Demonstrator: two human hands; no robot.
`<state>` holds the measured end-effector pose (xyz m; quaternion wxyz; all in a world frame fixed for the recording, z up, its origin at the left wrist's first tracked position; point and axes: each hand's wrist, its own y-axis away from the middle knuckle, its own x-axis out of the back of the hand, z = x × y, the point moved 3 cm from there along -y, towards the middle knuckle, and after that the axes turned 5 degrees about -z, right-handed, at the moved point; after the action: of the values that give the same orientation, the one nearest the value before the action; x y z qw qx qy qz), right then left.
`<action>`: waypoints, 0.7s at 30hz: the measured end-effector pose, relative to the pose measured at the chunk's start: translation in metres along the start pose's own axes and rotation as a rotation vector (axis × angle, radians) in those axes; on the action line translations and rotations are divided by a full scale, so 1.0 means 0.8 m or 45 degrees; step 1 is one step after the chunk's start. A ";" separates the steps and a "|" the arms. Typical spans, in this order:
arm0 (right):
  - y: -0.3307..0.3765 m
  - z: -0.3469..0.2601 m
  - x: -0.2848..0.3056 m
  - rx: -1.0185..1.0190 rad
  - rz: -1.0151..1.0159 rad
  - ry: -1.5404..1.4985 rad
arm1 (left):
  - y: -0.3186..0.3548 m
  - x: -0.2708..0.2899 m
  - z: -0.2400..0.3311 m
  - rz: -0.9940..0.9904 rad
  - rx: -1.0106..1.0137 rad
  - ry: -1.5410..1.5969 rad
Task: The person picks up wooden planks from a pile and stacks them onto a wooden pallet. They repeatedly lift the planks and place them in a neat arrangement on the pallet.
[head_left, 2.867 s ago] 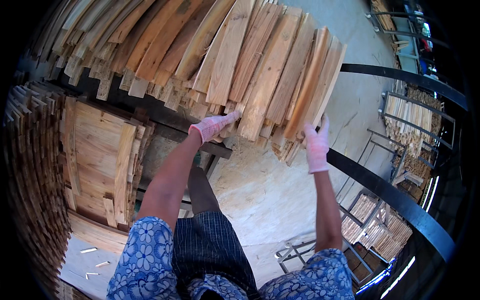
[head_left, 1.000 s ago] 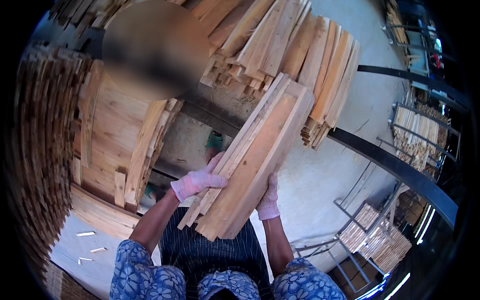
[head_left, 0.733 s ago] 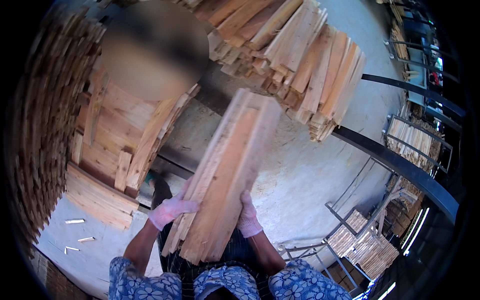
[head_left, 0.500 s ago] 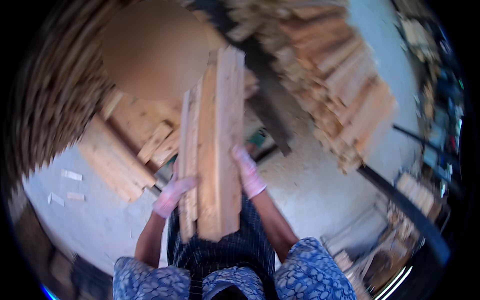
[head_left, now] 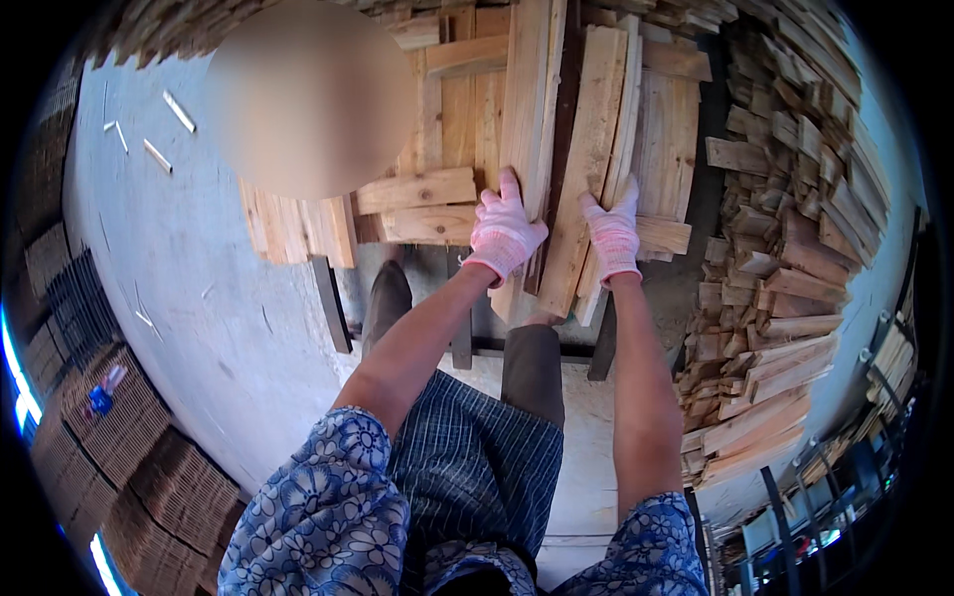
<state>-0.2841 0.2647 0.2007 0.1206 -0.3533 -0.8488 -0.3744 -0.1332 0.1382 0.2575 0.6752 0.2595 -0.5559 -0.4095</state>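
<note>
Both hands wear pinkish-white knitted gloves. My left hand (head_left: 505, 233) is closed around the near part of some long, pale wooden planks (head_left: 529, 89), one finger lying along the top one. Just to the right, my right hand (head_left: 614, 236) grips a second set of planks (head_left: 593, 119), its thumb on the upper face and its other fingers mostly hidden at the side. A dark gap separates the two sets. They lie over a low stack of boards (head_left: 668, 149) on a dark metal frame (head_left: 602, 348).
Short boards (head_left: 417, 189) lie crosswise left of my hands. A tall heap of wood pieces (head_left: 765, 268) runs along the right. Brown slatted stacks (head_left: 119, 427) stand at the left, and scraps (head_left: 157, 155) lie on the grey floor (head_left: 199, 258). A blurred disc hides the upper left.
The bundle held up between both hands is now down on the board stack, farther forward and right, parted into two sets. The view has turned.
</note>
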 end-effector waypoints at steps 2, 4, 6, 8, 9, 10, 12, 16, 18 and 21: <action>-0.002 0.003 0.007 0.012 0.000 0.081 | -0.002 0.005 -0.010 -0.047 -0.032 0.101; 0.000 -0.005 0.009 0.055 0.024 0.138 | -0.015 0.014 -0.046 -0.013 -0.227 0.373; 0.006 -0.010 0.024 0.012 -0.042 0.003 | -0.023 0.034 -0.066 -0.324 -0.038 0.608; 0.012 -0.022 0.037 -0.002 -0.057 -0.033 | -0.046 0.026 -0.102 -0.278 -0.207 0.818; 0.018 -0.025 0.043 -0.007 -0.046 0.006 | -0.046 0.029 -0.110 -0.259 -0.286 0.931; 0.026 -0.027 0.048 -0.013 -0.031 0.046 | -0.048 0.031 -0.121 -0.322 -0.232 0.935; 0.057 -0.031 0.063 -0.079 0.023 0.191 | -0.021 0.068 -0.117 -0.453 -0.134 0.947; 0.141 -0.082 0.057 -0.260 0.134 0.288 | 0.039 0.110 -0.179 -0.531 -0.365 1.223; 0.167 -0.088 0.032 -0.179 0.109 0.193 | 0.078 0.139 -0.191 -0.509 -0.276 1.267; 0.164 -0.116 -0.047 -0.078 0.005 0.026 | 0.082 0.134 -0.274 -0.441 -0.159 1.369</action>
<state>-0.1722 0.2403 0.3196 0.1191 -0.3545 -0.8350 -0.4037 0.1003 0.0595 0.3140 0.8003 0.4785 -0.0583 -0.3566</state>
